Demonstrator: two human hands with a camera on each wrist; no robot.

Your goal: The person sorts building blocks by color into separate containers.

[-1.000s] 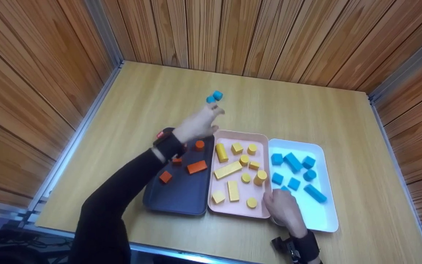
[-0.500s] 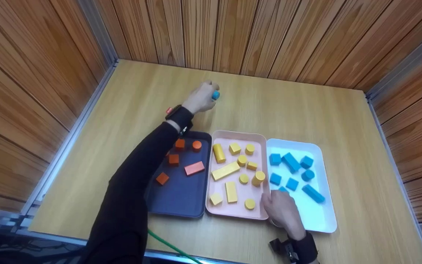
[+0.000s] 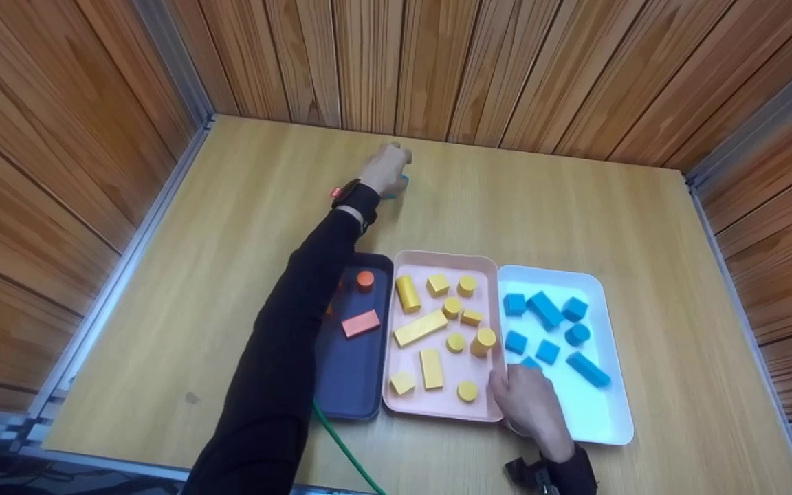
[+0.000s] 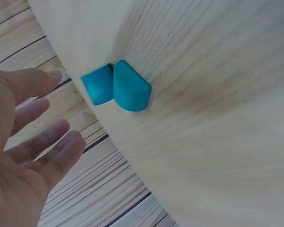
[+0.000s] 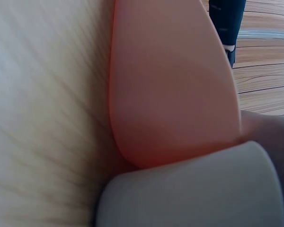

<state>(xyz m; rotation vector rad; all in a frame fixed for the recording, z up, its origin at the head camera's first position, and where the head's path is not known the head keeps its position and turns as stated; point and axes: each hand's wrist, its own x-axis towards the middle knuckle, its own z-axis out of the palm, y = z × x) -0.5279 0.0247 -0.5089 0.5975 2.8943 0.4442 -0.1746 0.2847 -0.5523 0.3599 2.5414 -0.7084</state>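
Observation:
My left hand reaches over the far part of the table, mostly covering two small blue blocks there. In the left wrist view the fingers of that left hand are spread and loosely bent, apart from the blocks. One is a blue block with a curved side; the other, a smaller blue block, touches it. My right hand grips the adjoining near rims of the pink tray and the white tray; its fingertips are hidden.
Several yellow blocks lie in the pink tray and several blue blocks in the white one. A dark tray with orange blocks is partly behind the left sleeve. A green cord crosses the table's front edge.
My left hand has moved from above the dark tray to the far blue blocks and a little past them. The right hand stays at the tray rims.

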